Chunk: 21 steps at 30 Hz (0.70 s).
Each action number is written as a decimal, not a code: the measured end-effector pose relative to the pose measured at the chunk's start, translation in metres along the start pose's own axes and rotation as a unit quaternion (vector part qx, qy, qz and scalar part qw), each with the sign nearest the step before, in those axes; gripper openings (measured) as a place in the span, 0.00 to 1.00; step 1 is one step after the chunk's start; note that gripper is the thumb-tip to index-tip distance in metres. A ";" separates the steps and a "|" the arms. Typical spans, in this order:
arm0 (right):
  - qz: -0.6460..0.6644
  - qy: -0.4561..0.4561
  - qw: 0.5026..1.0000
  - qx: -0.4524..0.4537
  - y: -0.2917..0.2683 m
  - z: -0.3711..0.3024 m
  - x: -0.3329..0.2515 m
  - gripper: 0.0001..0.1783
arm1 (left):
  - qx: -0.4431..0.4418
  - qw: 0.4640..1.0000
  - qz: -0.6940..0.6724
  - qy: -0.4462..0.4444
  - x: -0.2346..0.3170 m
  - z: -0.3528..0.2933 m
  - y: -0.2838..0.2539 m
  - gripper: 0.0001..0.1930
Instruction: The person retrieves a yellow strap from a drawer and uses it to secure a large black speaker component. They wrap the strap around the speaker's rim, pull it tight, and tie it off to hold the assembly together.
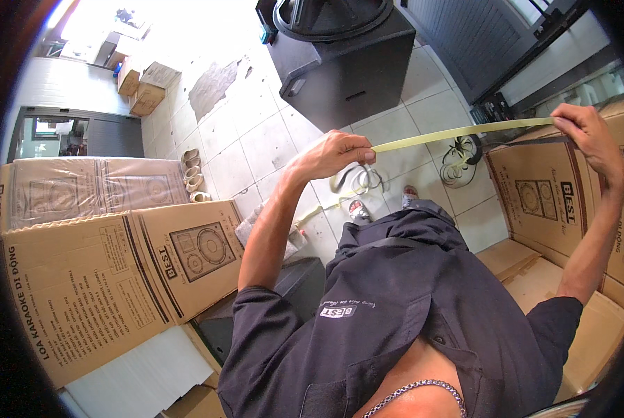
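You hold a long yellow strap (462, 131) up in the air, right of the middle of the frame; your left hand (334, 152), near the middle, has its thumb and fingers pinched together on one end of the part you hold; your right hand (589, 136), at the upper right, has its thumb and fingers pinched on the other end; the strap runs between your two hands, almost straight, and a bit higher on the right side; below it, a loose round bundle of strap (458, 164) lies on the tile floor (237, 164); a big black speaker box (350, 83) stands at the top middle, with a round black part on top; a brown cardboard box (538, 195) with a speaker picture is on the right, just below your right hand; a bigger carton (110, 292) with a speaker picture fills the lower left, and a plastic-wrapped box (92, 188) is just above it; some pale shoes (192, 171) sit in a row left of the middle; your dark shirt (402, 306) fills the bottom middle.
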State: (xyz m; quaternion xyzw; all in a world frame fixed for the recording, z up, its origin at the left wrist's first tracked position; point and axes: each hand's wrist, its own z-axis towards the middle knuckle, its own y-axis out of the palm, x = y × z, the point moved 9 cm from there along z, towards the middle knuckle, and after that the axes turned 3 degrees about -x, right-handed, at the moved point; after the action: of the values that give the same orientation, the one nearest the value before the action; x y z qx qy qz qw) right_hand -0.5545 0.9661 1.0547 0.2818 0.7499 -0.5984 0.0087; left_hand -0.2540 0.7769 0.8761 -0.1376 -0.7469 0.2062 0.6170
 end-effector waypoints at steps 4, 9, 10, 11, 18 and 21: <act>-0.009 0.098 0.994 -0.039 -0.007 -0.009 0.065 0.13 | 0.025 0.997 -0.003 0.072 0.038 0.013 -0.001 0.14; -0.118 -0.131 0.974 0.143 0.040 0.006 -0.068 0.34 | 0.008 0.996 -0.008 0.093 0.068 0.043 0.022 0.13; -0.079 -0.236 0.964 0.090 0.067 0.012 -0.105 0.34 | 0.001 0.995 -0.005 0.100 0.081 0.049 0.025 0.13; -0.041 -0.277 0.958 0.057 0.095 0.012 -0.135 0.32 | -0.006 0.995 0.000 0.104 0.088 0.054 0.029 0.13; -0.067 -0.195 0.978 -0.025 0.140 0.029 -0.133 0.10 | 0.009 0.999 -0.034 0.007 0.041 0.036 0.008 0.15; -0.146 -0.292 0.945 -0.006 0.144 0.017 -0.153 0.08 | -0.014 0.999 0.026 -0.035 0.016 0.038 -0.004 0.16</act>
State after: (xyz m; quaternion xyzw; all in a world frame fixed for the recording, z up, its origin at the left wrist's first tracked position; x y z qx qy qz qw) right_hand -0.3693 0.9053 0.9752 -0.0178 0.7508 -0.6450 0.1416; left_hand -0.2947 0.7757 0.8861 -0.1589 -0.7668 0.2161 0.5832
